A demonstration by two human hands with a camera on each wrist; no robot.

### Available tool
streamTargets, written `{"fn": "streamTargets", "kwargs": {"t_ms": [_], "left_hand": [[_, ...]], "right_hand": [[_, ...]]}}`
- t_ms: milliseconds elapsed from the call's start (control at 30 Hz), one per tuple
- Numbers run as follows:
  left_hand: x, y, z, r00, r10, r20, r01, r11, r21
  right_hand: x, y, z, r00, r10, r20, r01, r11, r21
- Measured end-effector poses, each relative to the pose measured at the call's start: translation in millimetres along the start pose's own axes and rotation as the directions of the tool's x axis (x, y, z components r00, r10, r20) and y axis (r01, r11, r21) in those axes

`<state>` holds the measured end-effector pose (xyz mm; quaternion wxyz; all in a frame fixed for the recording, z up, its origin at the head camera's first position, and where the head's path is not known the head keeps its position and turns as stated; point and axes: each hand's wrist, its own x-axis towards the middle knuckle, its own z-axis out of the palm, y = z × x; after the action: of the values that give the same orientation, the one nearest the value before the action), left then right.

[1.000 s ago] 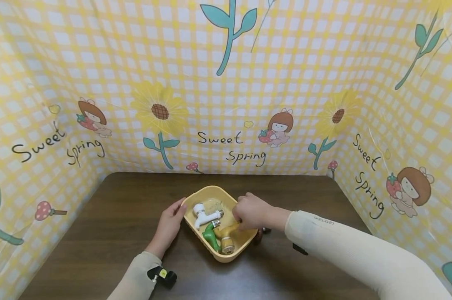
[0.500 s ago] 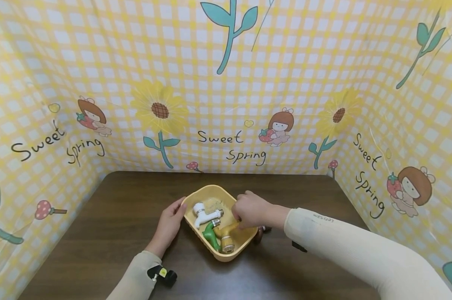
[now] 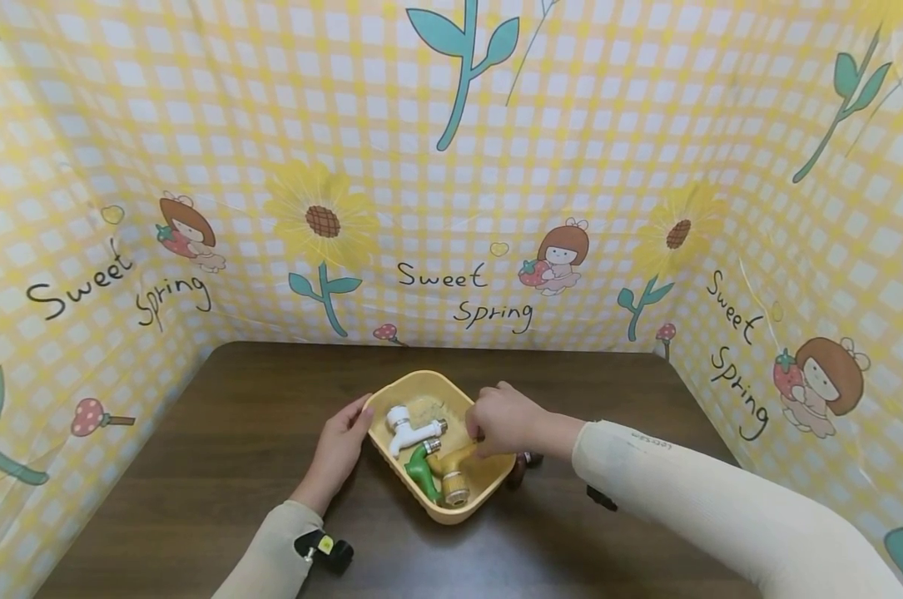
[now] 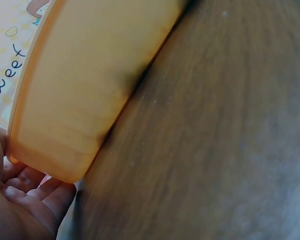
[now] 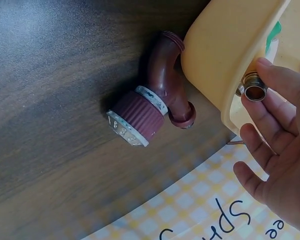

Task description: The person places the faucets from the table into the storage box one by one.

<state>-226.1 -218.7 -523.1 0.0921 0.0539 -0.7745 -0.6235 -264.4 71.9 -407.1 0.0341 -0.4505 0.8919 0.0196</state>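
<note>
A pale yellow plastic container (image 3: 451, 517) stands on the table in the head view. My left hand (image 3: 339, 449) holds its left corner, thumb at the rim and fingers against the outer wall (image 4: 85, 85). Inside lie a white faucet (image 3: 415, 434), a green faucet (image 3: 421, 474) and a gold-coloured faucet (image 3: 454, 484). My right hand (image 3: 507, 423) reaches over the right rim and pinches the gold faucet by its threaded end (image 5: 255, 89), between thumb and index finger. Part of that faucet is hidden by the hand in the head view.
A maroon faucet (image 5: 162, 75) lies on the dark wooden table (image 3: 271, 399), close against the container's outer right side. Checked yellow cloth (image 3: 451, 208) with printed flowers walls in the table at the back and both sides.
</note>
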Motion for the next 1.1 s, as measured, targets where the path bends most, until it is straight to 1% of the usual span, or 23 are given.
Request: {"fn": "streamTargets", "kwargs": {"t_ms": [167, 433, 600, 933, 1100], "left_hand": [[-0.4, 0.9, -1.0, 1.0, -0.002, 0.005, 0.002, 1.0, 0.004], [-1.1, 2.2, -1.0, 1.0, -0.003, 0.005, 0.003, 1.0, 0.007], [-0.8, 1.5, -1.1, 1.0, -0.002, 0.007, 0.002, 1.0, 0.005], [-1.0, 2.0, -2.0, 1.0, 0.005, 0.004, -0.005, 1.0, 0.01], [-0.8, 2.1, -2.0, 1.0, -0.006, 0.014, 0.006, 1.0, 0.004]], "right_hand": [[-0.5, 1.2, 2.6, 1.0, 0.007, -0.023, -0.006, 1.0, 0.016], [-0.2, 4.8, 8.0, 0.998, 0.047, -0.034, -0.044, 0.996, 0.076], [-0.9, 6.6, 9.5, 0.998, 0.05, -0.045, -0.046, 0.995, 0.086], [-0.5, 8.7, 3.8, 0.998, 0.061, 0.003, -0.061, 0.987, 0.145], [-2.1, 12.0, 1.9, 0.999, 0.051, 0.003, -0.051, 0.987, 0.155]]}}
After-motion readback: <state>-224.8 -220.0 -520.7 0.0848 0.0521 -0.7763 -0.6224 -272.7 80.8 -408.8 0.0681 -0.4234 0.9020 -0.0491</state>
